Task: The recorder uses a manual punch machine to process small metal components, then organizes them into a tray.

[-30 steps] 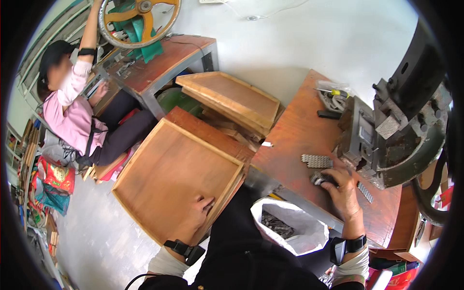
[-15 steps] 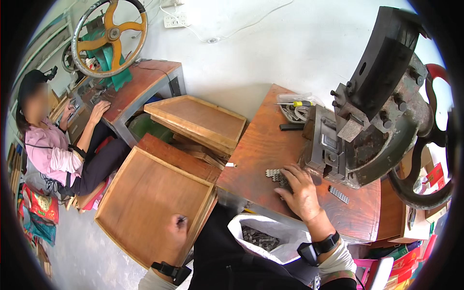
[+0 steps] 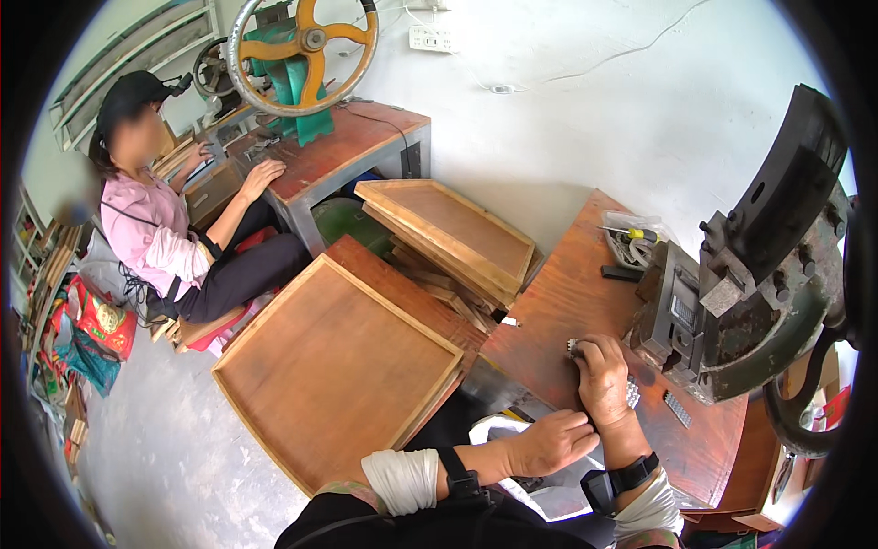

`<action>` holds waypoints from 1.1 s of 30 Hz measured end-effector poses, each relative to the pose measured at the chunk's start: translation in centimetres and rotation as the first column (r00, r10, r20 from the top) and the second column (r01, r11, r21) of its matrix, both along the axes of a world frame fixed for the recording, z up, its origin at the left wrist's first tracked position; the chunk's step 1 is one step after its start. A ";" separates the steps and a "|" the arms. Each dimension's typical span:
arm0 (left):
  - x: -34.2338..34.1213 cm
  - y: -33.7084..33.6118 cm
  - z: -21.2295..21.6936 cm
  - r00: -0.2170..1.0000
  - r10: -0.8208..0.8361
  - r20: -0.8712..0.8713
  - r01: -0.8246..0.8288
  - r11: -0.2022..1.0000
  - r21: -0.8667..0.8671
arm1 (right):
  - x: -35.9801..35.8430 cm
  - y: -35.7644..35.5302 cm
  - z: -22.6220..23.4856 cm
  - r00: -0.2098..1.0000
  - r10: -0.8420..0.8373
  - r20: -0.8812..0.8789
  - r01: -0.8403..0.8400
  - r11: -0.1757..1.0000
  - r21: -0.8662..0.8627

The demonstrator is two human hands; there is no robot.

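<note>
Right hand (image 3: 604, 380) rests knuckles-up on the reddish-brown table (image 3: 567, 302), fingers curled around a small bunch of grey metal pieces (image 3: 574, 347) that poke out at the fingertips; exact grip on them hard to tell since the hand covers most of it. More small grey metal pieces (image 3: 632, 394) lie on the table just beside that hand, and a flat perforated metal strip (image 3: 676, 408) sits a bit further right, near the base of the press machine (image 3: 732, 311), a heavy grey-green cast machine standing on the right part of the table. Left hand (image 3: 549, 442) is loosely curled, holding nothing visible, touching the right wrist area, hovering over a white plastic bag (image 3: 494, 430) that sits at the table's near edge. Both wrists wear dark bands. Behind the machine, a clear bag with a yellow-handled screwdriver (image 3: 631, 236) and a dark flat tool (image 3: 620, 273) lie on the table. Left of the table, a large shallow wooden tray (image 3: 338, 366) lies flat, with a stack of similar trays (image 3: 448, 233) behind it. Far left, another person in a pink top (image 3: 155, 229) sits at a second table (image 3: 347, 151) with a green press with yellow handwheel (image 3: 302, 55), one hand on that table.
</note>
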State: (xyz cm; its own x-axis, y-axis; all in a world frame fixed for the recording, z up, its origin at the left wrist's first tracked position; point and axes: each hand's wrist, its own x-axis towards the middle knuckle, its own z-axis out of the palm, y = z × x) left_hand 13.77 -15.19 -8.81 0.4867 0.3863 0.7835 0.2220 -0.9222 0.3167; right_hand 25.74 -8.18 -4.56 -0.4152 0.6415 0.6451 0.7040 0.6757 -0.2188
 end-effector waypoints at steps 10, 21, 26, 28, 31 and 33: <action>-1.5 0.8 2.5 0.822 0.192 0.535 0.457 0.336 -0.823 | 4.9 -3.9 5.2 0.781 -0.111 -0.615 -0.217 0.875 -0.433; 4.4 1.1 4.6 0.872 0.053 0.486 0.461 0.242 -0.854 | 13.8 -9.6 2.0 0.904 -0.426 -0.033 0.393 0.859 -0.329; 6.9 1.1 3.8 0.992 -0.021 0.123 0.104 0.683 -0.723 | 15.4 -9.8 1.6 0.895 -0.277 -0.350 0.077 0.868 -0.491; 8.1 1.0 3.8 0.996 -0.019 0.083 0.058 0.868 -0.493 | 15.6 -10.0 1.4 0.890 -0.247 -0.383 0.037 0.877 -0.480; 9.2 0.9 3.4 0.999 -0.038 0.003 0.036 0.922 -0.386 | 15.8 -10.6 1.3 0.883 -0.244 -0.402 -0.003 0.851 -0.524; 9.7 0.9 3.0 0.998 -0.054 -0.022 0.043 0.930 -0.365 | 16.2 -11.0 1.0 0.911 -0.264 -0.318 0.092 0.880 -0.466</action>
State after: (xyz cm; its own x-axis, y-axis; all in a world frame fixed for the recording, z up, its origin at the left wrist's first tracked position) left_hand 23.47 -14.30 -5.86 0.5336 0.6173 0.5781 0.1948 -0.7549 0.6263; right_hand 41.98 -19.20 -3.56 -0.0595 0.9289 0.3655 0.6149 0.3225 -0.7196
